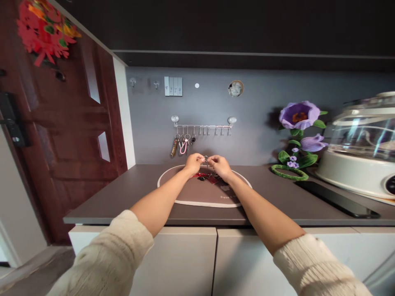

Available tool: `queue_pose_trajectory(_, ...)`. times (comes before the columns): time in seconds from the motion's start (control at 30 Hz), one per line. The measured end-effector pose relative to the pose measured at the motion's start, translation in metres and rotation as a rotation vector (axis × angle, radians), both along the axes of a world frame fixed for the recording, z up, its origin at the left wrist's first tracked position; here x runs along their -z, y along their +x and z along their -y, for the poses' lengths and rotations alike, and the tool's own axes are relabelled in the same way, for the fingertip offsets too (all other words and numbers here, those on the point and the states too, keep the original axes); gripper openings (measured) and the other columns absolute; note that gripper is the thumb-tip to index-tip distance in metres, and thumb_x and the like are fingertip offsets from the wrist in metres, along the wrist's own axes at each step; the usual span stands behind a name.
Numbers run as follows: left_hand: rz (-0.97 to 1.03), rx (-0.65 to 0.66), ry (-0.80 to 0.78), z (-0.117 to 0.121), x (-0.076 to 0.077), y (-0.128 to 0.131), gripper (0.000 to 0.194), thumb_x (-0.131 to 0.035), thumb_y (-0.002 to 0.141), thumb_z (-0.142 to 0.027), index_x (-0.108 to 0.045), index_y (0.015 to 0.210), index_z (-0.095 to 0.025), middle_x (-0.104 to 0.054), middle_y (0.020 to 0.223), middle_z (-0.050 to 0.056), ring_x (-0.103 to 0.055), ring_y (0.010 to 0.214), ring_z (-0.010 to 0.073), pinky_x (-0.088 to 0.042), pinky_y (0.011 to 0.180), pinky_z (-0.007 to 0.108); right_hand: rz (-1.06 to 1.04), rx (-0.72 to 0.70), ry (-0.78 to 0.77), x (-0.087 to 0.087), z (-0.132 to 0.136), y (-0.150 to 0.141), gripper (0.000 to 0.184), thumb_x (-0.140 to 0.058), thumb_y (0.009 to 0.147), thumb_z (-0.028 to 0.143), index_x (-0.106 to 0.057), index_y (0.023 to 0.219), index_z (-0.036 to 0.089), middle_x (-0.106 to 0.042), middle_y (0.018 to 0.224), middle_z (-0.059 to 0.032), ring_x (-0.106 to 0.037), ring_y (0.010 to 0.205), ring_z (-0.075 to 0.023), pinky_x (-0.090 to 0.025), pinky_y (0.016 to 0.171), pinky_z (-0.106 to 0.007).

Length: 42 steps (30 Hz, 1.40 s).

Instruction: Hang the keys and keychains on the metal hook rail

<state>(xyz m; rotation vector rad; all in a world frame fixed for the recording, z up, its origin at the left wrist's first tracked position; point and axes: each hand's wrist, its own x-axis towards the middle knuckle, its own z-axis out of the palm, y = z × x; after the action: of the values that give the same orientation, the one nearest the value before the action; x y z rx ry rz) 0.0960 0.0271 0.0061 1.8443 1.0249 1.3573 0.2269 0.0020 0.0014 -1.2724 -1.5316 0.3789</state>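
Left hand [193, 163] and right hand [220, 165] both pinch the ring [206, 156] above the mat [200, 198], rack [203, 126] at 12 o'clock. Two-handed ring work, I'd say; next move calls for steady fingertips.

Ring [206, 158] partly hidden by hands [193, 163], white appliance [354, 172] cut off at right

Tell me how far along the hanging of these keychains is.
Seemingly partway. Hung: several keychains at the left end of the hook rail. In hand: the left hand and right hand pinch a metal ring. Probably left: that ring and the red and dark items on the mat; whether they are joined is unclear. Hooks farther right are bare.
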Motion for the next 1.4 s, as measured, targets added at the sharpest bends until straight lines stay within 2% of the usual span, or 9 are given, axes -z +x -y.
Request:
queue_pose_trajectory(0.17,0.015,0.007,0.006,0.002,-0.003,-0.001,0.01,-0.052,0.075,-0.014,-0.062,0.077,-0.013,-0.067,0.078,0.005,-0.06,0.073,0.0118,-0.045,0.073,0.025,0.02,-0.009,0.049,-0.003,0.005,-0.001,0.026,-0.051,0.072,0.038,-0.06,0.077,0.014,-0.06,0.069,-0.001,-0.05,0.061,-0.0101,-0.04,0.061,-0.023)
queue_pose_trajectory(0.37,-0.045,-0.016,0.104,-0.001,-0.007,-0.003,0.009,-0.053,0.075,-0.014,-0.061,0.077,-0.012,-0.066,0.079,0.005,-0.059,0.074,0.0117,-0.045,0.072,0.024,-0.021,-0.034,0.082,-0.005,0.003,-0.004,0.026,-0.05,0.071,0.04,-0.057,0.076,0.015,-0.057,0.068,-0.0001,-0.049,0.062,-0.0107,-0.041,0.064,-0.024)
queue_pose_trajectory(0.6,-0.163,-0.108,0.18,0.005,-0.019,-0.014,0.011,-0.052,0.077,-0.015,-0.063,0.079,-0.015,-0.067,0.085,0.004,-0.059,0.078,0.0118,-0.044,0.074,0.023,-0.058,-0.069,0.081,-0.013,-0.002,-0.014,0.018,-0.049,0.073,0.033,-0.053,0.074,0.015,-0.057,0.07,-0.0005,-0.052,0.065,-0.0108,-0.043,0.067,-0.025)
queue_pose_trajectory(0.77,-0.262,-0.184,0.167,0.004,-0.026,-0.024,0.013,-0.051,0.078,-0.016,-0.064,0.081,-0.017,-0.068,0.085,0.003,-0.059,0.08,0.0126,-0.043,0.076,0.023,-0.138,-0.064,0.028,-0.027,-0.008,-0.023,0.012,-0.046,0.076,0.027,-0.051,0.075,0.016,-0.058,0.071,-0.0013,-0.055,0.067,-0.011,-0.047,0.066,-0.025)
queue_pose_trajectory(0.93,-0.42,-0.244,0.115,0.002,-0.028,-0.032,0.015,-0.05,0.079,-0.017,-0.065,0.08,-0.019,-0.068,0.088,0.004,-0.06,0.082,0.0149,-0.042,0.074,0.025,-0.277,-0.009,0.017,-0.049,-0.025,-0.031,0.008,-0.045,0.079,0.02,-0.049,0.074,0.016,-0.057,0.072,-0.0021,-0.056,0.064,-0.0101,-0.049,0.062,-0.024)
queue_pose_trajectory(1.17,-0.663,-0.322,0.082,0.006,-0.03,-0.038,0.017,-0.049,0.079,-0.02,-0.066,0.083,-0.021,-0.068,0.092,0.008,-0.06,0.087,0.0181,-0.042,0.072,0.025,-0.442,-0.002,-0.005,-0.081,-0.045,-0.041,0.012,-0.04,0.082,0.012,-0.048,0.073,0.015,-0.056,0.069,-0.0019,-0.057,0.058,-0.0075,-0.049,0.058,-0.021)
queue_pose_trajectory(1.4,-0.743,-0.348,0.076,0.004,-0.03,-0.039,0.019,-0.049,0.08,-0.02,-0.066,0.088,-0.02,-0.066,0.097,0.012,-0.061,0.092,0.022,-0.042,0.073,0.029,-0.49,0.064,-0.026,-0.094,-0.06,-0.049,0.014,-0.043,0.081,0.011,-0.049,0.069,0.014,-0.055,0.062,-0.0012,-0.052,0.052,-0.0058,-0.05,0.056,-0.021)
